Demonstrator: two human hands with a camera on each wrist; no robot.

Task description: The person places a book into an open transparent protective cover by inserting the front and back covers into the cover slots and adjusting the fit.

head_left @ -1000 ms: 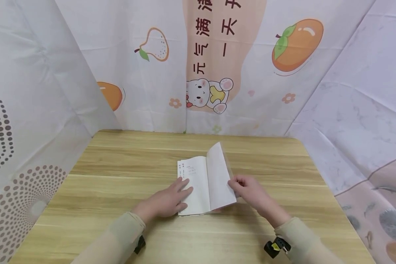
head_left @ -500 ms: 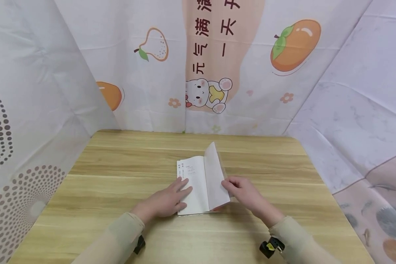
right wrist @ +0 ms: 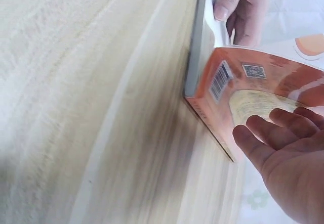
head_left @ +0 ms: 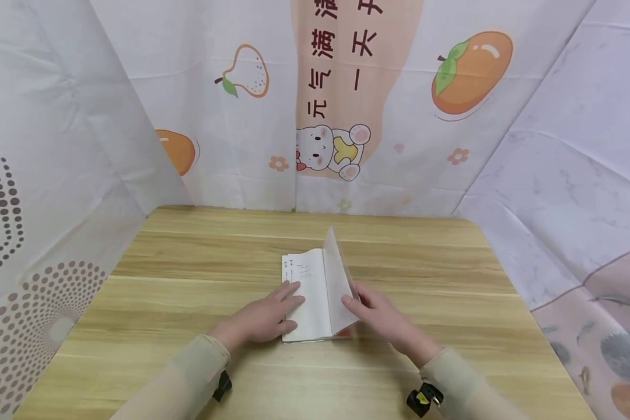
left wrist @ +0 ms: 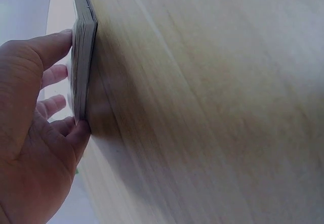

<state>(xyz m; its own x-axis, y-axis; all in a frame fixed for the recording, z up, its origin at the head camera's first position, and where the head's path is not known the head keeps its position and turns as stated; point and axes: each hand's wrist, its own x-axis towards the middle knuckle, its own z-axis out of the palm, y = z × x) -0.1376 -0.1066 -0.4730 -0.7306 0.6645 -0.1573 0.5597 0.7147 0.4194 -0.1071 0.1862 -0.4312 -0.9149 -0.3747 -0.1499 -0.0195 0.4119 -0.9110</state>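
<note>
An open book (head_left: pixel 311 303) lies on the wooden table, printed lines near the top of its left page. My left hand (head_left: pixel 262 318) rests on that page with fingers spread over its left edge. In the left wrist view, the thumb and fingers of this hand (left wrist: pixel 38 107) are at the page block (left wrist: pixel 83 62). The right side of the book, its back cover (head_left: pixel 338 289), stands raised and tilted. My right hand (head_left: pixel 380 312) holds it, thumb on the inner face and fingers behind. The right wrist view shows the cover's orange outside (right wrist: pixel 263 77), with a barcode, against the fingers.
Wood-grain table (head_left: pixel 215 245) surrounds the book. A white printed curtain (head_left: pixel 262 140) hangs along the back, with more sheets (head_left: pixel 572 175) at both sides. A small black device (head_left: pixel 425 399) is strapped at the right wrist.
My right hand has moved left with the back cover, which now stands steeper and closer to the left pages. Its thumb has come further onto the inner face. The left hand stays put.
</note>
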